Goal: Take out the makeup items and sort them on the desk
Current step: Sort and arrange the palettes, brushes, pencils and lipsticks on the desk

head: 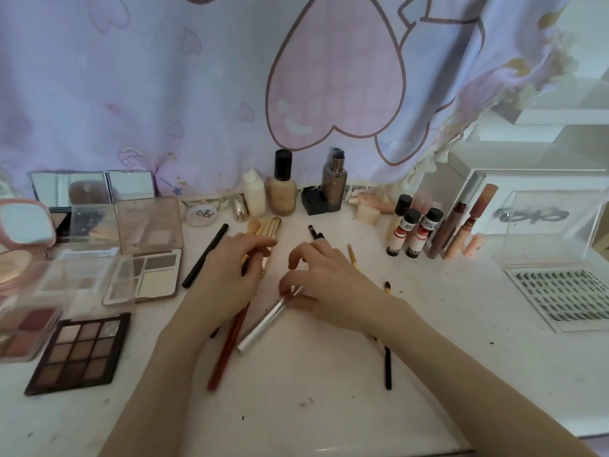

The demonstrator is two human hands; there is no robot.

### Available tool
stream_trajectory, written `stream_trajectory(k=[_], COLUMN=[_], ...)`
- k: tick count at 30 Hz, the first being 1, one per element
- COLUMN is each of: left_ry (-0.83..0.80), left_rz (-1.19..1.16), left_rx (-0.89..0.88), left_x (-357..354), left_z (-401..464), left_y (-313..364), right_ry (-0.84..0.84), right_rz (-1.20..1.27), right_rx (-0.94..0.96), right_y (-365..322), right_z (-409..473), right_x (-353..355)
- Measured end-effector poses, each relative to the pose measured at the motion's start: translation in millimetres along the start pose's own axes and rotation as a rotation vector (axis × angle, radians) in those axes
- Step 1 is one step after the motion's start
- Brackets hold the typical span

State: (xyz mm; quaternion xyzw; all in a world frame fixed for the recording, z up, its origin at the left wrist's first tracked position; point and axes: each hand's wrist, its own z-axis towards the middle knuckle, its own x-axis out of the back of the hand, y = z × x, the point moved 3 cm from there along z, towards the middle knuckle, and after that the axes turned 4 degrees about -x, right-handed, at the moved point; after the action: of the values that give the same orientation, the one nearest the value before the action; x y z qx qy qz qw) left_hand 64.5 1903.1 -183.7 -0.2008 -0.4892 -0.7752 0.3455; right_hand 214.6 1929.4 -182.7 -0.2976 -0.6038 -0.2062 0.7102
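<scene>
The sorting is well under way, and the step in hand looks like the gathering of the long, thin items — pencils and brushes — in the middle of the desk (pixel 329 390). Taking the silver tube (pixel 263 324) as the landmark: the right hand (pixel 329 285) sits at its far end, thumb and curled fingertips pinching the tip where it touches the desk, while the tube's body slants back toward the person. Just left of the tube lies the red pencil (pixel 227 351), almost parallel to it, and the left hand (pixel 227 272) curls around the upper end of a small bundle that seems to include this pencil and a gold-handled brush (pixel 268 232). Right of the tube, a black pencil (pixel 388 367) lies apart, partly under the right forearm. Far left of the tube the eyeshadow palette (pixel 79 351) is already placed; beyond the tube stands the foundation bottle (pixel 282 189). The next move probably calls for lifting the tube cleanly and laying it alongside the bundle — without rolling the loose pencils away.
</scene>
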Motion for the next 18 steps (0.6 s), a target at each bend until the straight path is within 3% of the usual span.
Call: stream_trajectory(k=[3, 10, 14, 18], left_ry=[-0.012, -0.246, -0.149, -0.106], left_rz=[-0.059, -0.178, -0.185, -0.013], left_rx=[0.008, -0.052, -0.074, -0.101], left_x=[0, -15, -23, -26], left_z=[0, -4, -5, -8], left_y=[6, 24, 27, 28], right_ry=[-0.007, 0.094, 0.186, 0.281], right_rz=[0.099, 0.834, 1.249, 1.565], right_rx=[-0.021, -0.300, -0.452, -0.647], right_y=[11, 39, 40, 37], right_z=[-5, -22, -23, -19], right_x=[2, 29, 26, 17])
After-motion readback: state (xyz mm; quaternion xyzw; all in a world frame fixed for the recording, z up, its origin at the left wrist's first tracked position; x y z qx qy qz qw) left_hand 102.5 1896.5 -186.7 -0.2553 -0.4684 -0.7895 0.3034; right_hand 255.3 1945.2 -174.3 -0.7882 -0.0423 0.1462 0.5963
